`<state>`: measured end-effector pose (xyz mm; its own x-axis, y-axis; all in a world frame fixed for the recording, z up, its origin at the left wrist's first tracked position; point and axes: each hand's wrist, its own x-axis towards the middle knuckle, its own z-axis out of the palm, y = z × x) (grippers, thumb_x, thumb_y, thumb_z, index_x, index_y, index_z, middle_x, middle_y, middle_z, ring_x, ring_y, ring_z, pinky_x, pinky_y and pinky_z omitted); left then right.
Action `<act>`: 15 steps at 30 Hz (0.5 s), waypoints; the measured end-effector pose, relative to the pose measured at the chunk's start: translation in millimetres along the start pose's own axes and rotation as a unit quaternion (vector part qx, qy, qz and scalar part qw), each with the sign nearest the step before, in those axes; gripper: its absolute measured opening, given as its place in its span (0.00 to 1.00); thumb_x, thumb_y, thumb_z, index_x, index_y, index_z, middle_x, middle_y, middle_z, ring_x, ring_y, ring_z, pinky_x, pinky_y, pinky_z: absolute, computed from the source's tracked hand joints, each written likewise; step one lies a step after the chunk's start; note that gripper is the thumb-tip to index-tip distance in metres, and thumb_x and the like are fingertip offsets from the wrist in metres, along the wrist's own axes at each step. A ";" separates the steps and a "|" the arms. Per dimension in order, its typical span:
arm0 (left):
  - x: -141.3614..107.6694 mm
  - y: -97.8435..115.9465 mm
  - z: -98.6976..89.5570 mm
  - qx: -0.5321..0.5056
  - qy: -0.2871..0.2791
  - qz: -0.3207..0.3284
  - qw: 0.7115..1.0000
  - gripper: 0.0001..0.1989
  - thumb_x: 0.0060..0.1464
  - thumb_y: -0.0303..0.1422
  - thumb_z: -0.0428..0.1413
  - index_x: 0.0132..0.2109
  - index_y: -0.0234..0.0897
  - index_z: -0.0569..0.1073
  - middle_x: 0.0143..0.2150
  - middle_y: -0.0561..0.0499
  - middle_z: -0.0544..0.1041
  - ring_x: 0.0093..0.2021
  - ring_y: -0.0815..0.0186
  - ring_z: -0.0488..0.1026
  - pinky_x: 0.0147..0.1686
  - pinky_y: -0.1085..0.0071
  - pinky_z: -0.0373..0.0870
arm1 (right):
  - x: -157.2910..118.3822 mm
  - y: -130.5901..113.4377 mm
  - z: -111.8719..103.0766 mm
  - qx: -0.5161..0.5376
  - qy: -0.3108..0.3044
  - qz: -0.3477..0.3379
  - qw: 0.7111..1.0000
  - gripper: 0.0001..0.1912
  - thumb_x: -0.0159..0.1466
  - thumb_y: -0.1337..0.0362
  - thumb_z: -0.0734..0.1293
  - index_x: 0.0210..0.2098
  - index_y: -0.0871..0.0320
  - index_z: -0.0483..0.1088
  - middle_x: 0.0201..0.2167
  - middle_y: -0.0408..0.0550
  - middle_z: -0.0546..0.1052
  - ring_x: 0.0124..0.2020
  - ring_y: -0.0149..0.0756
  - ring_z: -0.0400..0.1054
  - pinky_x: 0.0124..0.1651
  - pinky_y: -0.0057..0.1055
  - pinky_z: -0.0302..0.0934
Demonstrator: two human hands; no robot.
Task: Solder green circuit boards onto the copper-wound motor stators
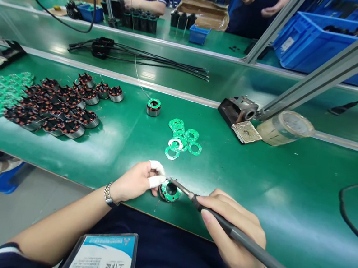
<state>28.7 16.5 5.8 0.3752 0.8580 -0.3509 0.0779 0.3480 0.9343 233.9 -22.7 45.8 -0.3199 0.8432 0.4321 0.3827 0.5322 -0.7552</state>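
My right hand [234,234] grips a soldering iron [219,221] like a pen. Its tip meets the upper edge of a green ring-shaped circuit board [173,196] seated on a motor stator [165,199] near the table's front edge. My left hand [140,180] is closed at the stator's left side, with white covers on thumb and forefinger. Those two fingertips pinch together close to the iron's tip; what lies between them is too small to make out. Beyond my hands lies a loose pile of green ring boards [183,137].
One stator with a board [153,107] stands farther back. Many bare stators [56,106] and green boards [7,91] cluster left. At right are an iron stand [239,112] and a cloudy plastic tub [284,129]. A metal post [331,63] slants above; co-workers stand across the bench.
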 end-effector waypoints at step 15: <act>-6.5 -1.5 -12.3 0.078 0.000 0.084 0.993 0.07 0.49 0.34 0.55 0.34 0.34 0.70 0.25 0.54 0.70 0.24 0.71 0.68 0.28 0.73 0.68 | 19.5 28.7 24.7 -0.044 -0.131 -0.039 0.990 0.14 0.60 0.69 0.63 0.46 0.55 0.63 0.42 0.52 0.71 0.46 0.39 0.66 0.46 0.36 0.65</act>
<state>14.8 15.0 5.9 0.3956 0.8988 -0.1889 0.1568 0.1366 0.9781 217.3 7.1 20.4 -0.5611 0.7561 0.3368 0.4175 0.6099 -0.6736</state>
